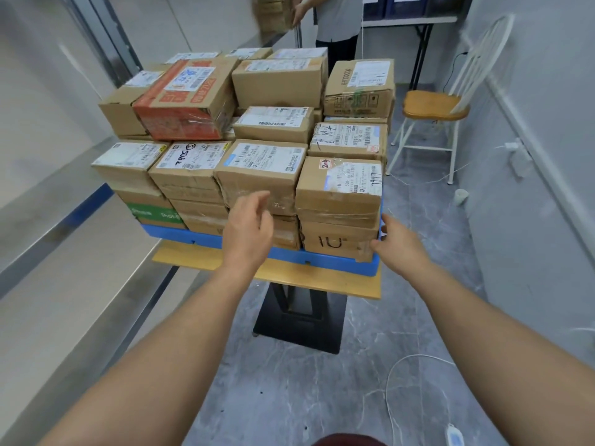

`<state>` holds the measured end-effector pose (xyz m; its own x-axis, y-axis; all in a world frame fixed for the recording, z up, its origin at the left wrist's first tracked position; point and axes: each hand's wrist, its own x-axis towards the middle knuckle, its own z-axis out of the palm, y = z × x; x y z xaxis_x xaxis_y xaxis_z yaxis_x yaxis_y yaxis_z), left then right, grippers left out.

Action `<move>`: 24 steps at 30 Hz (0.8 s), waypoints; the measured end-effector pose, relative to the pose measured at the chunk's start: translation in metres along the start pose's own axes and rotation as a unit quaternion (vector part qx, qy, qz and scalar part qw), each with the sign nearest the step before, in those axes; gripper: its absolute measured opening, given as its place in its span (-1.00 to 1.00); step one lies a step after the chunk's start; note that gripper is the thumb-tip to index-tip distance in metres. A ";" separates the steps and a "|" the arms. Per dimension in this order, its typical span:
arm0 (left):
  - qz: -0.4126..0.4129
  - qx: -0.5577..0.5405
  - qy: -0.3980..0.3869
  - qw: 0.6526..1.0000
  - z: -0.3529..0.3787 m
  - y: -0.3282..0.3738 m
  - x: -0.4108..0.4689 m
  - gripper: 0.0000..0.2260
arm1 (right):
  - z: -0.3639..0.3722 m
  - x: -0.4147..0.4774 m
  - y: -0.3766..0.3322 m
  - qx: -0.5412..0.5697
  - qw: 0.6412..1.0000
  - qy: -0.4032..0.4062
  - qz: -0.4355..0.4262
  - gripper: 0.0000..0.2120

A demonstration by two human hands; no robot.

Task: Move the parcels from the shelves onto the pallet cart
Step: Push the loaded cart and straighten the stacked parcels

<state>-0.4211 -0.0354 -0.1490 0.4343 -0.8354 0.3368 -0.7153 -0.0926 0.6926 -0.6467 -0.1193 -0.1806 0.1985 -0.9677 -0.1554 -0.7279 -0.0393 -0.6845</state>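
Several taped cardboard parcels are stacked on a blue pallet (322,259), which lies on a wooden table top (306,281). An orange printed box (185,101) sits on the top layer at the left. My left hand (249,225) hovers with loosely curled fingers just in front of a front-row brown parcel (260,175) and holds nothing. My right hand (397,241) touches the lower right corner of the stack, at a parcel (338,244) below the labelled front-right parcel (339,188).
Steel shelves (64,220) run along the left. A white chair (434,107) with a wooden seat stands at the right. Another person (338,24) stands behind the stack holding a box (273,11). A white cable (396,397) lies on the grey floor.
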 end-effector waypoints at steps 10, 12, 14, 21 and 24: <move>0.154 0.179 -0.167 0.957 -0.013 0.031 0.043 -0.40 | -0.019 -0.003 -0.012 0.052 0.997 -0.030 -0.049 -0.37; 0.167 0.209 -0.200 0.943 -0.011 0.032 0.047 -0.43 | -0.015 0.000 -0.011 0.020 0.998 -0.027 -0.061 -0.45; 0.173 0.226 -0.208 0.936 -0.009 0.032 0.050 -0.49 | -0.011 0.003 -0.010 0.007 0.998 -0.023 -0.062 -0.52; 0.165 0.243 -0.211 0.932 -0.010 0.039 0.051 -0.53 | -0.010 0.013 0.002 -0.026 0.997 -0.027 -0.062 -0.54; 0.149 0.216 -0.199 0.944 -0.013 0.050 0.057 -0.50 | -0.023 0.022 0.001 -0.032 0.998 0.005 -0.046 -0.58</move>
<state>-0.4249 -0.0811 -0.0871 0.0005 -0.9887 0.1502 -0.9670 0.0378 0.2521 -0.6577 -0.1466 -0.1685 0.2599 -0.9617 -0.0874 -0.7476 -0.1431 -0.6486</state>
